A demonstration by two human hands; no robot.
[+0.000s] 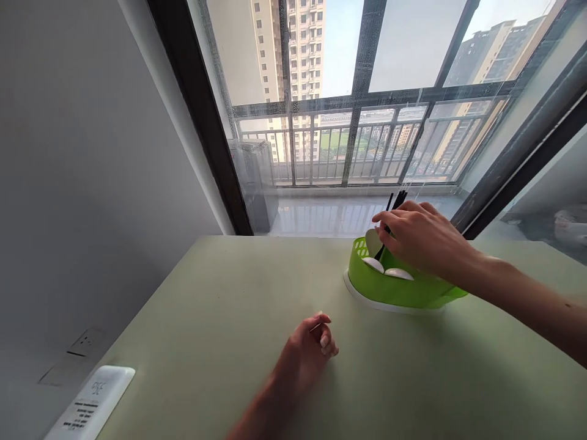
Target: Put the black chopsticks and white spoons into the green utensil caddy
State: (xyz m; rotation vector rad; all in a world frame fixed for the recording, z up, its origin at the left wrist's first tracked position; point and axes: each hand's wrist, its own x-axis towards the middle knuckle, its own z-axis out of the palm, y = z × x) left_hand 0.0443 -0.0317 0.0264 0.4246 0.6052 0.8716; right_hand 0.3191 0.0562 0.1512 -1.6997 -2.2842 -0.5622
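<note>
My right hand (417,235) reaches over a green basket (394,293) with a white base. Its fingers are bent together beside black chopsticks (402,197) that lean up out of the basket. Just under the fingertips is a pale rounded piece (373,243); whether the fingers grip it, the sticks or something else is hidden. Two white rounded pieces, one on the left (373,264) and one on the right (398,274), show above the near rim. My left hand (312,345) is held over the table in front of the basket, fingers loosely curled in, with nothing seen in them.
The pale green table (220,305) fills the lower view. A white device with a digital display (98,394) is at its left edge, near a wall socket (85,342). Beyond the far edge stand dark-framed glass panes (362,55) and a balcony railing (330,137).
</note>
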